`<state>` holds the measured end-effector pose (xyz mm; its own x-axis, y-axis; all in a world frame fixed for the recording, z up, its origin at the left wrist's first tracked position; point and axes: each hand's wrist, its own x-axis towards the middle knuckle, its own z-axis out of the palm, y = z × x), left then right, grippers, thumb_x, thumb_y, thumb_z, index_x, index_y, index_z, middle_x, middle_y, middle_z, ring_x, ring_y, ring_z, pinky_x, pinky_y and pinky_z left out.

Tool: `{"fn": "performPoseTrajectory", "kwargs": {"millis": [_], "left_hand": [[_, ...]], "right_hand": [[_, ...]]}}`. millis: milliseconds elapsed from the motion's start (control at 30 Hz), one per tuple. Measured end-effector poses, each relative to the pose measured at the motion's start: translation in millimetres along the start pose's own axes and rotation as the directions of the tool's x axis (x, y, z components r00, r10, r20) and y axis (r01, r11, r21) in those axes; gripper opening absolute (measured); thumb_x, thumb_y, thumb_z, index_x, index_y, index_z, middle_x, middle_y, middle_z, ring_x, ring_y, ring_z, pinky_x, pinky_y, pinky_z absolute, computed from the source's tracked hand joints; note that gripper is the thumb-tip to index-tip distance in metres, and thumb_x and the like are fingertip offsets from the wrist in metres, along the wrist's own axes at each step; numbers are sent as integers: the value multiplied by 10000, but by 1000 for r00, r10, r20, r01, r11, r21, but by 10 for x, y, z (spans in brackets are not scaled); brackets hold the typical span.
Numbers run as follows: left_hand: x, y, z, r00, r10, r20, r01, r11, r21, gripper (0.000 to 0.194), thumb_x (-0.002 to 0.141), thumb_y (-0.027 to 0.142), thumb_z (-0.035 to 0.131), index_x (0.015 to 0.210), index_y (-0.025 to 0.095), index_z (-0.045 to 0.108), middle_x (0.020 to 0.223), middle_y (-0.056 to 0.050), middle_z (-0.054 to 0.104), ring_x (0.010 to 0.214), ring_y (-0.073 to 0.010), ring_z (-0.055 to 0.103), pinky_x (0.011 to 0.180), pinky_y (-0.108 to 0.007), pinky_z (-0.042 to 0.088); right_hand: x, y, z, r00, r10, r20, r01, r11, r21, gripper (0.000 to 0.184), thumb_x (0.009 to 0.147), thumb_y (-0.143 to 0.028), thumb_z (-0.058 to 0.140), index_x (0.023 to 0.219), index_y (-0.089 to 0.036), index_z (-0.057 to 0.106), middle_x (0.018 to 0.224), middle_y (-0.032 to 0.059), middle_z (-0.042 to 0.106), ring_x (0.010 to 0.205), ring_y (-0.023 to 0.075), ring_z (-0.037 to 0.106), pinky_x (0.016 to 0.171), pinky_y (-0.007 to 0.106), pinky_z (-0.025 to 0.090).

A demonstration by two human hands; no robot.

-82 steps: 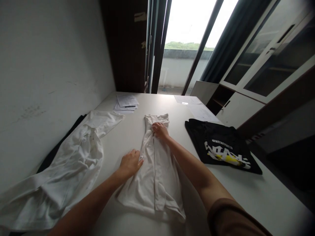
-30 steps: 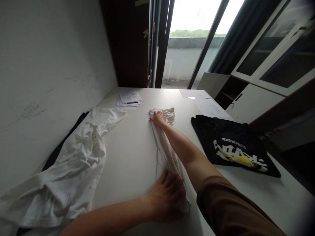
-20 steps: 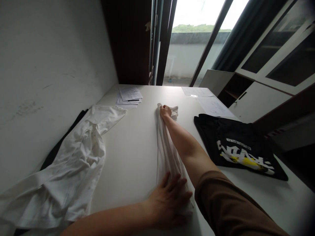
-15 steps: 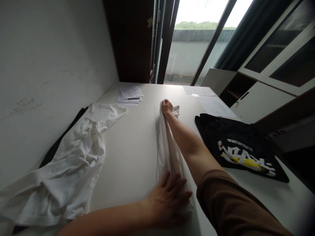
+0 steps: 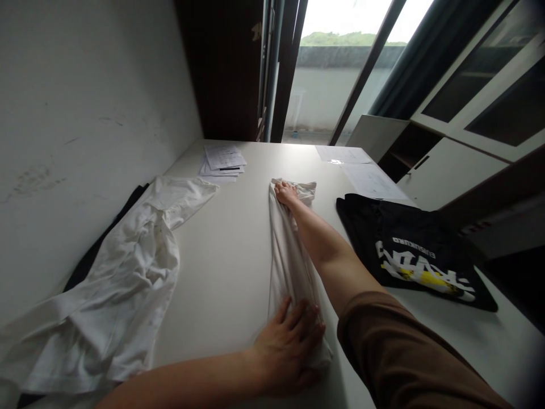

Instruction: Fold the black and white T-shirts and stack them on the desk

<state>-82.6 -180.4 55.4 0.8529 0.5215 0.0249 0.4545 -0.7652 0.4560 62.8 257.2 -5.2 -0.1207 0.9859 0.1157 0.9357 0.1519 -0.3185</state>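
A white garment (image 5: 283, 250), folded into a long narrow strip, lies lengthwise on the white table in front of me. My left hand (image 5: 287, 341) rests on its near end, palm down with the fingers spread. At the far end, my right hand (image 5: 286, 192) lies on the cloth with its fingers laid out flat. Some bunched fabric shows just to the right of those fingers. My right forearm passes over part of the garment's right edge and hides it.
Another white garment (image 5: 140, 250) lies crumpled on the left, over something black (image 5: 106, 233) by the wall. A folded black garment (image 5: 409, 244) with white and yellow print lies right. Papers (image 5: 223, 158) and large sheets (image 5: 366, 173) are at the table's far side.
My right hand has gone from pinching the raised far edge to lying flat on it. The garment's far end now lies lower and wider. My left hand has barely moved.
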Motion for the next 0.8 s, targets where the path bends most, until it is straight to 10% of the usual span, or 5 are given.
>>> {"fn": "performPoseTrajectory", "kwargs": {"millis": [367, 633, 800], "left_hand": [[-25, -268, -55, 993, -97, -59, 97, 995, -7, 671, 1017, 586, 420, 1579, 221, 386, 1696, -113, 251, 1579, -348, 156, 1281, -606, 75], [13, -760, -106, 944, -294, -150, 313, 943, 117, 627, 1041, 463, 447, 1619, 267, 304, 1710, -78, 220, 1577, -309, 180, 1266, -592, 180], [64, -918, -176, 920, -289, -266, 317, 946, 65, 526, 986, 195, 491, 1507, 263, 477, 1583, -70, 461, 1464, -250, 397, 1255, -530, 255]], "right_hand": [[-288, 235, -239, 967, -123, -225, 177, 955, 238, 378, 996, -215, 420, 1255, -164, 691, 1420, 106, 611, 1281, 240, 552, 1137, 417, 409], [-1836, 595, -414, 871, -446, -207, 474, 873, 111, 382, 1017, -333, 492, 1363, -253, 633, 1479, 104, 560, 1365, 281, 508, 1155, 487, 421], [-2776, 705, -708, 838, -531, -127, 546, 813, 204, 321, 1006, -215, 475, 1251, -277, 673, 1398, 96, 608, 1289, 259, 567, 1086, 459, 494]]}}
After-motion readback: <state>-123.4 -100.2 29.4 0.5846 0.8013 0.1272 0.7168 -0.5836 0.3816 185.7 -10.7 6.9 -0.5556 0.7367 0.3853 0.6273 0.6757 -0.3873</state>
